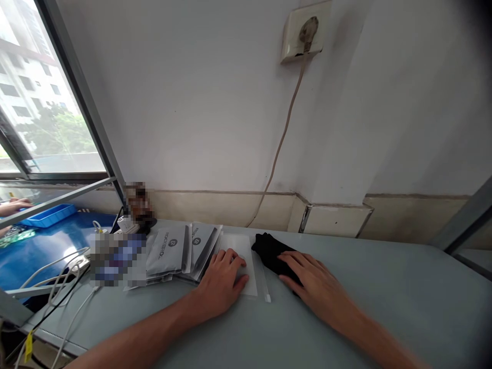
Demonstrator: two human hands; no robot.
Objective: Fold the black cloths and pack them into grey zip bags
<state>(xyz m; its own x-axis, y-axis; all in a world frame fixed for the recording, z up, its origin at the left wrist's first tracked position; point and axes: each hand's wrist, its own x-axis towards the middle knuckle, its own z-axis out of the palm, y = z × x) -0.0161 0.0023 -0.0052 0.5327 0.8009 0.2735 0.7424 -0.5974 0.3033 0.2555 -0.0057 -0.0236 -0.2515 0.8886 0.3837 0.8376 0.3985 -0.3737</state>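
A clear slider-zip bag (249, 279) lies flat on the grey table, its zip strip on the right side. My left hand (221, 282) rests on the bag's left part, palm down, thumb and fingers apart, with the fingers slightly bent. Right of the bag is a folded black fabric item (272, 251), long and soft, its exact kind unclear. My right hand (313, 282) lies over its near end with fingers stretched out, covering part of it. Left of my left hand, several packed bags (169, 251) with grey contents and printed lettering lie in overlapping piles.
White cables (57, 279) and a blurred blue item (121, 259) lie at the table's left. Beyond a metal frame, another person's hand (15, 206) is near a blue tray (49, 215). A wall (215, 102) with a plugged socket (305, 33) stands behind.
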